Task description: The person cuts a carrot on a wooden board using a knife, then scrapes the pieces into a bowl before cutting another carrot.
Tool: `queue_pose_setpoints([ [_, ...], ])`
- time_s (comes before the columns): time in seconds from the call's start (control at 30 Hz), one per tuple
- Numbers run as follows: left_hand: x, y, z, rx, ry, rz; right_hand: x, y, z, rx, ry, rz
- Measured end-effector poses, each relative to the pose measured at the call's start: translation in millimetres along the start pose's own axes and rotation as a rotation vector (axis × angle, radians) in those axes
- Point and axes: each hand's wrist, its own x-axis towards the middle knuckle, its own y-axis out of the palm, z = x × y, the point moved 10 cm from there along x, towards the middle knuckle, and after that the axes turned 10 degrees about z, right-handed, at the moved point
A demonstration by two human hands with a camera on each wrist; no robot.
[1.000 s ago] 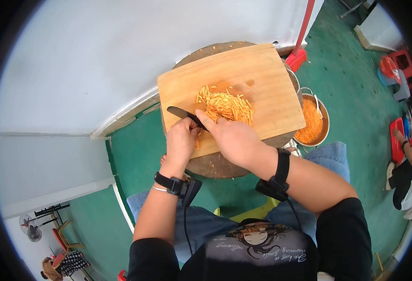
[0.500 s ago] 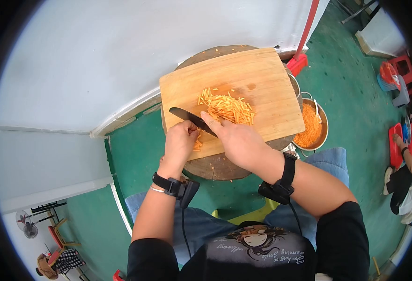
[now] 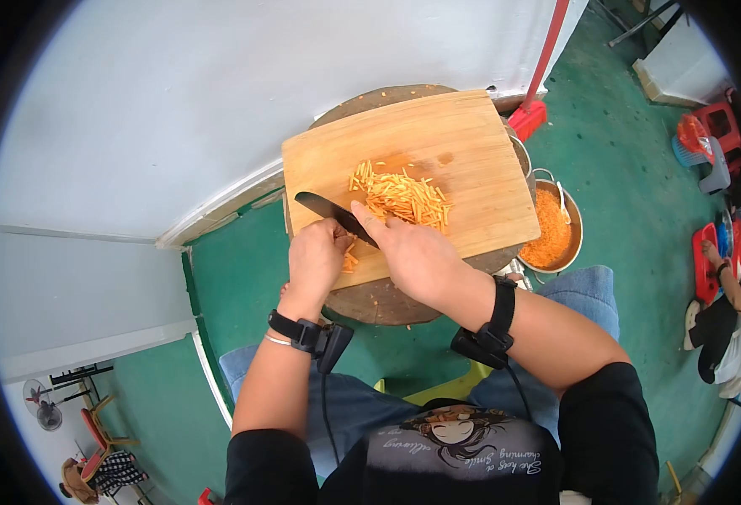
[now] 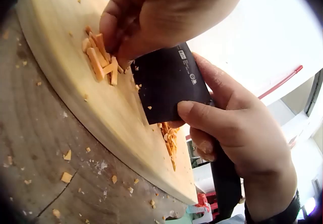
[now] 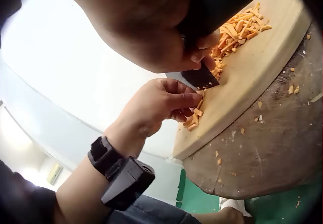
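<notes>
On a wooden cutting board (image 3: 471, 135), my right hand (image 3: 421, 257) grips a black-bladed cleaver (image 3: 327, 207) by its handle, the index finger laid along the blade. In the left wrist view the thumb presses the cleaver's near face (image 4: 166, 82). My left hand (image 3: 316, 257) has its fingers bent down right beside the blade, pinching orange carrot sticks (image 4: 96, 62) near the board's left edge. The fingertips partly hide these sticks. Across the blade lies a larger pile of cut carrot strips (image 3: 404, 198). Small crumbs cling to the blade.
The board rests on a round wooden block (image 3: 379, 303) strewn with carrot bits. A metal pot (image 3: 579, 244) of shredded orange food with a white-handled utensil stands right of it. Behind are a white wall (image 3: 177, 101) and a red dustpan (image 3: 528, 119). Another person sits far right.
The cleaver has tipped so that more of its blade face shows than a second ago. Both hands stay at nearly the same place on the board, and the head view has shifted slightly.
</notes>
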Motion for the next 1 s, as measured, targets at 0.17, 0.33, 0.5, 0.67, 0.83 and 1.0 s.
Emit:
queue_pose_setpoints([
  [0.17,0,1,-1,-0.023,0.025,0.005,1,7,0,0.040,0.000,0.027],
  [0.33,-1,-1,-3,0.007,0.042,-0.025,8,8,6,-0.009,0.038,0.077],
  [0.5,-2,2,1,-0.066,0.054,0.018,7,5,3,-0.040,-0.005,0.009],
  [0.67,-2,2,3,-0.082,0.073,0.012,-1,3,3,0.035,-0.026,0.019],
  [0.83,-2,2,3,-0.048,0.036,0.019,4,11,5,0.060,0.015,0.066],
  [1.0,-2,1,-1,-0.022,0.058,-0.001,10,8,3,0.065,0.019,0.034],
])
